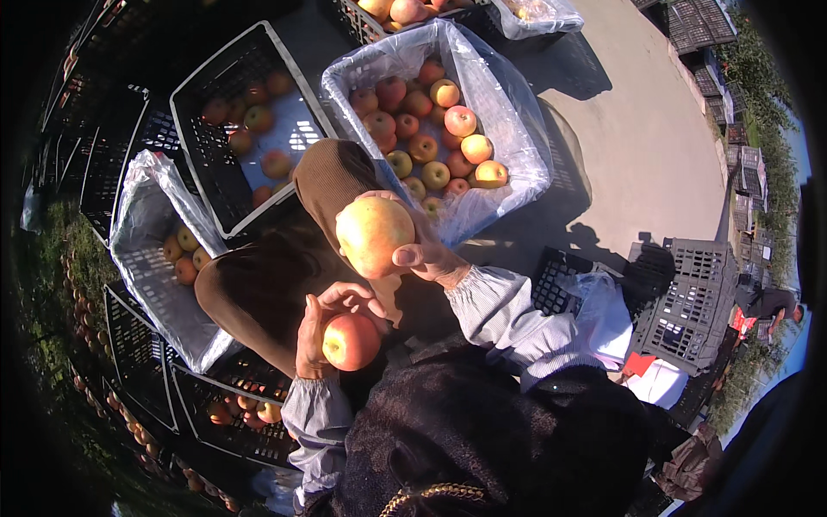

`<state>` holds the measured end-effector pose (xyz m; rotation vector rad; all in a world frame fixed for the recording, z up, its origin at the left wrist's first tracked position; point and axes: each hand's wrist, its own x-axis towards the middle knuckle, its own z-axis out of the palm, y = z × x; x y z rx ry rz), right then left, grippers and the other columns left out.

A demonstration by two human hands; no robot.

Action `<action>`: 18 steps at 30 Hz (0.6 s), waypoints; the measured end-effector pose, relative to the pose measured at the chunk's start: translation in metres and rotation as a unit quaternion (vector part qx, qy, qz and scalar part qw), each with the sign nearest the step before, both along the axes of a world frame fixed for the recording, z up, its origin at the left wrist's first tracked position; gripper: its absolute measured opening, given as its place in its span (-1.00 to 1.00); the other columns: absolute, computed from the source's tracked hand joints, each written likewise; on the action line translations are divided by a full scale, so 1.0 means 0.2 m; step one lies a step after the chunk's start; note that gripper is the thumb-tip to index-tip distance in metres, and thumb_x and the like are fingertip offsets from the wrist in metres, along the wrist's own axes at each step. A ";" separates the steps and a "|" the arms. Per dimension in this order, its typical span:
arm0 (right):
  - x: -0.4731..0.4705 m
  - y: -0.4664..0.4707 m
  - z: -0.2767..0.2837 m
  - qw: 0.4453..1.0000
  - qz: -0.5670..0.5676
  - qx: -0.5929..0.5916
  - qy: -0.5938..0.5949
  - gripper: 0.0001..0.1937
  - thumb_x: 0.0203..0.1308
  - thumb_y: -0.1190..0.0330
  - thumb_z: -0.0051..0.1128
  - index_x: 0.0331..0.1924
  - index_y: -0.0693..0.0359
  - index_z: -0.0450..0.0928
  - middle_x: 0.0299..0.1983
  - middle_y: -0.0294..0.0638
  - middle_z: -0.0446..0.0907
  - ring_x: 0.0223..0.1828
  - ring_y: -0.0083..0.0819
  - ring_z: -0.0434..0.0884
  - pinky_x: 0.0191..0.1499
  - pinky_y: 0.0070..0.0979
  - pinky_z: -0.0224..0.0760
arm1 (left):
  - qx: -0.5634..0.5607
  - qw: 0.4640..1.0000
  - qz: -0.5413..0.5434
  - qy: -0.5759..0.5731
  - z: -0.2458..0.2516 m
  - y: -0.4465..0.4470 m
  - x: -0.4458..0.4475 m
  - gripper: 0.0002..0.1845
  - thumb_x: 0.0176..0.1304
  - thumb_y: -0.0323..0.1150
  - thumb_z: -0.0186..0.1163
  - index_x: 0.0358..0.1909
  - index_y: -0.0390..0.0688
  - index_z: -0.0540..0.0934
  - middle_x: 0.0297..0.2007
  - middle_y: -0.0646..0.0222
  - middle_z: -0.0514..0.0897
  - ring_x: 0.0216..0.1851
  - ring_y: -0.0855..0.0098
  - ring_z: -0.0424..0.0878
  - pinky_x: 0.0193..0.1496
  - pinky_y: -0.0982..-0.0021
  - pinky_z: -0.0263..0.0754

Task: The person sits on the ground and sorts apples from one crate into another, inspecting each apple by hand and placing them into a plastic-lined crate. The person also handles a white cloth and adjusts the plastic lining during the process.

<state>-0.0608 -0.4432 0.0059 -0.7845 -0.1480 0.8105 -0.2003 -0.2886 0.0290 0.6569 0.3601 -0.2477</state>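
Note:
My right hand (423,249) grips a large yellow-pink apple (373,236) above my knees. Lower and to the left, my left hand (323,316) holds a redder apple (352,341) against its palm, fingers curled over it. Beyond my knee stands a crate with a clear plastic liner (533,129), and many red and yellow apples (423,148) lie in it. To its left, a black crate with a pale rim (294,71) holds several apples (258,119). A smaller lined crate (139,258) with several apples (187,239) is left of my knees.
More crates of apples stand at the top (362,19) and lower left (194,413). Grey plastic crates (691,297) and a crumpled clear plastic bag (597,304) are at the right. A person (769,304) bends over at the far right edge. Concrete ground (639,129) shows at the upper right.

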 end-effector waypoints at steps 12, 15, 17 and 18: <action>0.72 -0.79 -1.06 0.785 -0.079 -0.569 -0.233 -0.34 -0.02 0.13 0.38 0.16 0.18 0.36 0.12 -0.07 0.47 0.21 -0.18 0.46 0.23 -0.30 0.33 | 0.029 0.996 0.068 0.052 -0.02 -0.06 0.16 -0.21 0.37 0.31 -0.17 -0.13 -0.38 0.52 -0.40 0.00 0.63 -0.51 0.24 0.63 -0.47 0.36 0.56; 0.67 -0.81 -1.17 0.540 0.113 -0.666 -0.502 -0.53 0.15 0.19 0.18 0.11 0.18 0.38 0.10 -0.08 0.48 0.22 -0.11 0.46 0.21 -0.22 0.36 | 0.038 0.995 0.079 0.042 -0.04 -0.06 0.18 -0.23 0.36 0.30 -0.13 -0.13 -0.38 0.52 -0.39 0.01 0.63 -0.52 0.26 0.63 -0.51 0.38 0.55; 0.65 -0.81 -1.23 0.494 0.188 -0.672 -0.519 -0.49 0.12 0.19 0.20 0.14 0.18 0.36 0.10 -0.07 0.48 0.20 -0.09 0.48 0.20 -0.20 0.36 | 0.040 0.995 0.088 0.037 -0.05 -0.05 0.18 -0.24 0.36 0.28 -0.11 -0.12 -0.37 0.52 -0.38 0.02 0.64 -0.52 0.27 0.63 -0.53 0.39 0.55; 0.65 -0.81 -1.26 0.486 0.209 -0.666 -0.526 -0.46 0.10 0.19 0.21 0.16 0.18 0.35 0.10 -0.07 0.48 0.19 -0.09 0.49 0.20 -0.19 0.36 | 0.040 0.994 0.090 0.041 -0.05 -0.05 0.18 -0.25 0.36 0.28 -0.10 -0.11 -0.37 0.52 -0.37 0.02 0.64 -0.52 0.27 0.63 -0.52 0.40 0.55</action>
